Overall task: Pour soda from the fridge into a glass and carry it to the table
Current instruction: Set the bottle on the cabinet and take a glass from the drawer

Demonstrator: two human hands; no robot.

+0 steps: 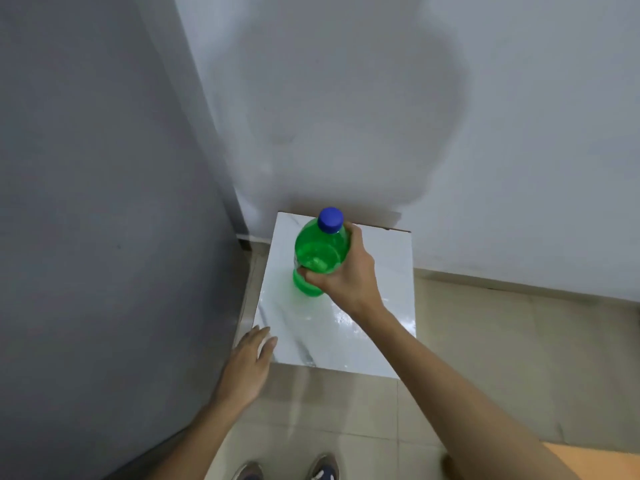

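My right hand (341,271) grips the green plastic soda bottle with a blue cap (320,252), upright on the glossy white marble-patterned table (363,327); my left hand (251,358), fingers straight, rests at its near left corner, beside the grey fridge side (104,202); white wall (485,133) behind; tiled floor (502,358) open to the right.

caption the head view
Right hand grips a green bottle at a white stand, left hand open at its corner.

R side of bottle (318,251) behind right hand (346,275); shoes (322,472) + orange patch (611,467) half off btm edge
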